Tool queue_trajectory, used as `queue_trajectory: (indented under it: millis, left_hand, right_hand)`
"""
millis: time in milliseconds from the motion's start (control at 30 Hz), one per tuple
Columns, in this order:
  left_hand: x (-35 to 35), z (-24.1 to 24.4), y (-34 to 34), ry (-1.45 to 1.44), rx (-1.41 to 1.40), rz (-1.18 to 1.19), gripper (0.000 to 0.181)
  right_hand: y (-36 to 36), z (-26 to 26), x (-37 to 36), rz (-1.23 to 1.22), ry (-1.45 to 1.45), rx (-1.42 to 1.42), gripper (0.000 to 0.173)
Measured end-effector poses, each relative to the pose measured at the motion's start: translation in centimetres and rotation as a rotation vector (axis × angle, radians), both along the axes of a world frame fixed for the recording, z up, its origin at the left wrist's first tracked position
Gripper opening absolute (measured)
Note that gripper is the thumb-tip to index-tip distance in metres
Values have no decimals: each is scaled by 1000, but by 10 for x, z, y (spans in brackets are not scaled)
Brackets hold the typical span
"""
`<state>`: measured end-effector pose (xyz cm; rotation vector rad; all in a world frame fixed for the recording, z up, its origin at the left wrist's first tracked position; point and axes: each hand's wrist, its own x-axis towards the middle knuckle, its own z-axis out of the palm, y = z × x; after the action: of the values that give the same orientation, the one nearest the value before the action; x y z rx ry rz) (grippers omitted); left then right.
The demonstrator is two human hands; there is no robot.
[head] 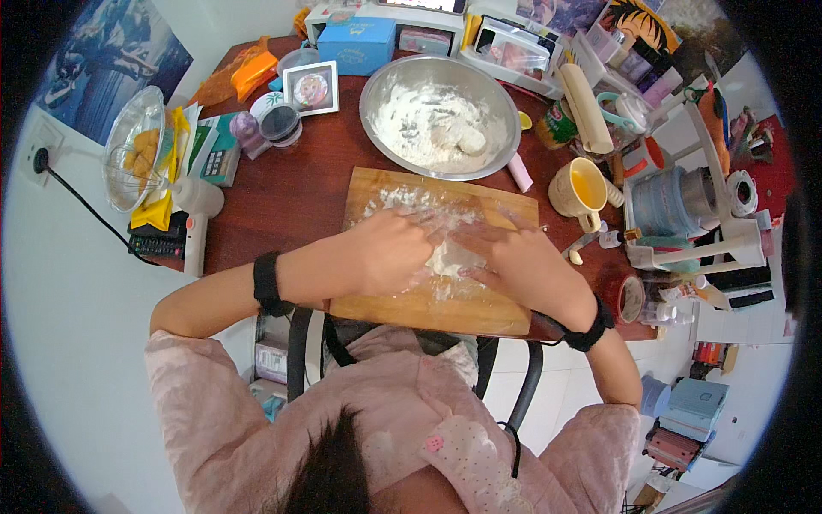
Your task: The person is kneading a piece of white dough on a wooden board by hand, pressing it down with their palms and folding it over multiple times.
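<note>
Both my hands are over a floured wooden cutting board (443, 308) at the table's near edge. My left hand (401, 250) is bent over the left side of a flat, pale piece of dough (454, 260), its fingertips partly hidden. My right hand (523, 260) lies at the dough's right side with its fingers spread and flour on them. Loose flour (398, 196) is scattered over the board's far part. Just beyond the board stands a steel mixing bowl (443, 168), with flour and a lump of dough (471, 140) inside.
A yellow mug (565, 189) holding orange-yellow liquid stands right of the board, near a pink stick-like object (520, 173) and a white shelf rack (700, 254). To the left are a hand mixer (196, 218) with a whisk and a clear bowl (119, 186). A blue box (356, 46) stands behind.
</note>
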<state>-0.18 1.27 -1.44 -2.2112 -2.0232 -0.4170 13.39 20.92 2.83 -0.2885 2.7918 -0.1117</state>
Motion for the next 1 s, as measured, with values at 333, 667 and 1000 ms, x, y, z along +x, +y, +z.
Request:
queue_trajectory:
  millis: [333, 667, 1000]
  left_hand:
    - [-3, 31, 17, -184, -756, 37, 61]
    - [-19, 19, -17, -276, -351, 27, 53]
    - [-28, 13, -10, -164, -350, -59, 53]
  right_hand:
    - [5, -4, -9, 14, -19, -139, 44]
    - [17, 0, 13, -50, 110, -136, 40]
    - [4, 15, -5, -112, -231, 20, 40]
